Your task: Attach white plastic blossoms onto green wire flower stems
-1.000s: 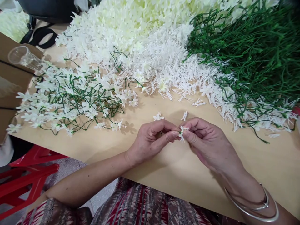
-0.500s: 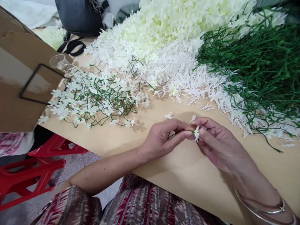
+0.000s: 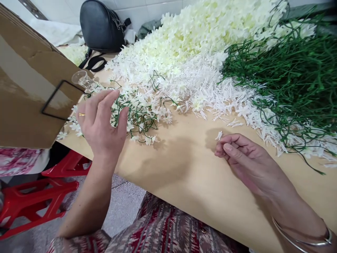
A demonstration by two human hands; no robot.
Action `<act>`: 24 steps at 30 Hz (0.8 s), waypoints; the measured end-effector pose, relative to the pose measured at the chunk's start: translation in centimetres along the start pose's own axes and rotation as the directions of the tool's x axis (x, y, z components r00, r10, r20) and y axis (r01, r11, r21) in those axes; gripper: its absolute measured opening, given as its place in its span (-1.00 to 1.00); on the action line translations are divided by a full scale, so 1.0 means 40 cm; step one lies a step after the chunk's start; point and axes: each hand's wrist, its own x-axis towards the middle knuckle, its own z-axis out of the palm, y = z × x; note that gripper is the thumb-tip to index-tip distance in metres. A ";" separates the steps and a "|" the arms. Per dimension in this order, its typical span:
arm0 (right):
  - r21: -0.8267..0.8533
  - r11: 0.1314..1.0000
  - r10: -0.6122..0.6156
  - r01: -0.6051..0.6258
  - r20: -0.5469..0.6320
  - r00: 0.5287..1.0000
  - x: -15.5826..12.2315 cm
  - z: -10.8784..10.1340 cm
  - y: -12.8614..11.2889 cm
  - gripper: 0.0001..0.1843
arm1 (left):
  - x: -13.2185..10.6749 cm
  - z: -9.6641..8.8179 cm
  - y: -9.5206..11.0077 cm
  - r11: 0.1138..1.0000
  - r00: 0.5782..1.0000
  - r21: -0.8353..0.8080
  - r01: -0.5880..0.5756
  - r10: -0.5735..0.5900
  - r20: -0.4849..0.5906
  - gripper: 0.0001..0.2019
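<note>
My left hand (image 3: 101, 123) is raised with fingers and thumb apart, holding nothing, over the left pile of small white artificial flowers with green stems (image 3: 139, 116). A ring is on one of its fingers. Low over the table, my right hand (image 3: 244, 158) has its fingers curled and the thumb bent in toward them. Whatever may lie between those fingers is hidden. A small white stamen piece (image 3: 219, 135) shows right at its fingertips; whether it is held or lies on the table, I cannot tell.
Behind stand heaps of cream-white petals (image 3: 200, 38) and white stamens (image 3: 195, 80), with green stems (image 3: 289, 77) at right. A cardboard box (image 3: 28, 77), clear plastic cup (image 3: 84, 79) and black bag (image 3: 102, 26) are at left. Red stools (image 3: 39, 200) stand below the table edge.
My left hand has left the right hand, swung left over the flower pile and spread its fingers. The flower that was between both hands no longer shows there. The view has shifted slightly.
</note>
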 end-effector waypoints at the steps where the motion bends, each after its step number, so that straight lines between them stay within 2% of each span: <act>1: -0.002 1.000 0.006 -0.006 -0.002 1.000 0.000 0.000 0.000 -0.60 | -0.001 -0.004 0.008 0.999 0.999 -0.019 0.026 -0.025 0.031 -0.56; 3: -0.010 1.000 0.012 -0.012 0.003 1.000 0.001 0.000 0.001 -0.60 | 0.001 -0.006 0.041 0.993 0.991 -0.102 0.053 -0.039 0.129 -0.56; 5: -0.021 1.000 0.005 -0.005 0.015 1.000 0.001 -0.002 0.004 -0.60 | 0.004 0.000 0.076 0.981 0.956 -0.189 0.050 0.007 0.292 -0.62; 6: -0.028 1.000 0.000 0.001 0.022 1.000 0.001 -0.003 0.006 -0.61 | 0.004 0.005 0.089 0.974 0.918 -0.225 0.035 0.058 0.393 -0.66; 8: -0.037 0.999 -0.011 0.012 0.036 0.999 0.002 -0.008 0.011 -0.64 | 0.003 0.011 0.098 0.962 0.796 -0.274 -0.015 0.177 0.579 -0.74; 10: -0.035 0.999 -0.015 0.017 0.054 0.998 0.004 -0.013 0.015 -0.66 | -0.001 0.010 0.089 0.953 0.682 -0.296 -0.059 0.255 0.685 -0.76; 11: -0.032 0.999 -0.018 0.020 0.064 0.998 0.004 -0.016 0.016 -0.67 | -0.002 0.006 0.081 0.954 0.654 -0.290 -0.071 0.264 0.709 -0.74; 12: -0.029 0.999 -0.021 0.024 0.073 0.997 0.005 -0.017 0.017 -0.67 | -0.001 -0.001 0.072 0.960 0.651 -0.270 -0.074 0.252 0.716 -0.73; 15: -0.030 0.999 -0.033 0.036 0.084 0.996 0.007 -0.019 0.018 -0.68 | 0.019 -0.029 0.056 0.977 0.705 -0.201 -0.065 0.187 0.684 -0.70; 16: -0.031 0.999 -0.033 0.036 0.083 0.996 0.008 -0.019 0.018 -0.68 | 0.031 -0.037 0.057 0.977 0.711 -0.201 -0.066 0.188 0.678 -0.70; 18: -0.033 0.999 -0.031 0.033 0.080 0.996 0.008 -0.017 0.019 -0.67 | 0.061 -0.038 0.069 0.967 0.695 -0.242 -0.079 0.228 0.682 -0.69; 20: -0.040 0.999 -0.027 0.030 0.073 0.997 0.008 -0.014 0.019 -0.65 | 0.093 -0.010 0.088 0.954 0.682 -0.281 -0.106 0.275 0.678 -0.67; 24: -0.111 0.993 -0.034 0.037 0.028 0.999 0.000 -0.008 0.012 -0.60 | 0.141 0.119 0.115 0.948 0.722 -0.234 -0.217 0.317 0.615 -0.68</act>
